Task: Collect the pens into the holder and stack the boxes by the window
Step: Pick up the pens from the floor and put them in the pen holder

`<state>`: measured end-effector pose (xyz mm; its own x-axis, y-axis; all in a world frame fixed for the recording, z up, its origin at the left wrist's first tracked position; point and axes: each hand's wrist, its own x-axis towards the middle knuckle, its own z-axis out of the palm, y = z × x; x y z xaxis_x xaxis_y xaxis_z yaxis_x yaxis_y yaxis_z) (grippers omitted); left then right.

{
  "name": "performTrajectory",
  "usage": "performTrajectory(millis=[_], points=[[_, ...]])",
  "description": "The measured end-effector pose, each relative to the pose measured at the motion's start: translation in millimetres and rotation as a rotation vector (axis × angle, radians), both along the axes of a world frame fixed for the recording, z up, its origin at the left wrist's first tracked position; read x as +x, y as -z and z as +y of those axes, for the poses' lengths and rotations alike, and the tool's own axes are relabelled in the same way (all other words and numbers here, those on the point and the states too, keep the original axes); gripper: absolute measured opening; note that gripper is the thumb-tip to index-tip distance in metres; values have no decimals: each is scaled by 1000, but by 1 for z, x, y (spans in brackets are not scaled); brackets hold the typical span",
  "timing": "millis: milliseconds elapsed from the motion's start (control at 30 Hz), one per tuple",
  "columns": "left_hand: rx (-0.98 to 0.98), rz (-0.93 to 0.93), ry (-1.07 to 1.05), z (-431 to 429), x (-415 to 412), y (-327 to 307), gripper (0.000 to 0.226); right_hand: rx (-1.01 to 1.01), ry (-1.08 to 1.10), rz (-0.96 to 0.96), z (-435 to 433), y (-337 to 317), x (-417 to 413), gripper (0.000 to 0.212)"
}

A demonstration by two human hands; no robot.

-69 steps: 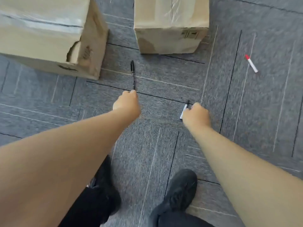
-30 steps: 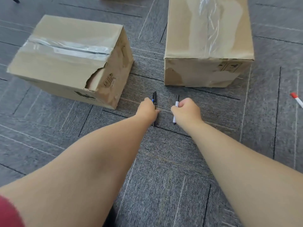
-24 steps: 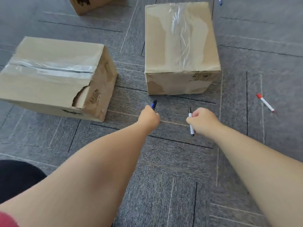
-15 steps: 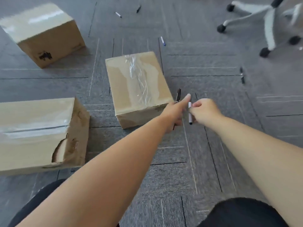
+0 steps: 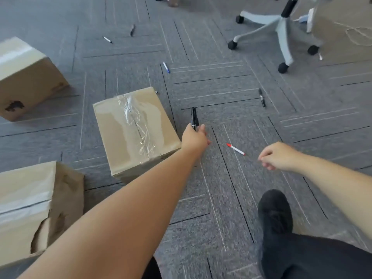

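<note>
Head view: three boxes; left hand grips black pens; right hand loosely curled, empty.

Grey carpet floor with boxes, scattered pens.

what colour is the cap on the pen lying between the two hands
Red; the pen has a white barrel, on the grey carpet, seen in the head view.

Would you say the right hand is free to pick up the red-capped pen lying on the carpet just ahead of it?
Probably yes. The right hand looks empty, fingers loosely curled, and the red-capped pen lies alone on bare carpet just to its left, nothing between them. The left hand, holding black pens, stays clear.
</note>
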<state>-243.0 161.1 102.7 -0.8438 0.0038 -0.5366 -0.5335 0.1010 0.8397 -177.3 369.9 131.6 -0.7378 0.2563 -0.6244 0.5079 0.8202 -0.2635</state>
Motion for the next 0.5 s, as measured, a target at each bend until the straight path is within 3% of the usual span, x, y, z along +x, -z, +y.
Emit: performTrajectory(millis=[33,200,267,400,500], points=[[-31,-12,-20,9,-8,11,17,46,-45,0,8,19,-8,22],[-120,-95,-158,47,-40,66,25,78,-301,-5,35,123,-59,23],[-137,-197,-154,63,-42,81,27,81,-238,50,47,159,-74,22],[-68,-271,-179,95,-52,119,35,76,-88,98,73,215,-95,42],[-84,-264,-169,110,-61,132,33,161,-205,51,84,240,-103,35]])
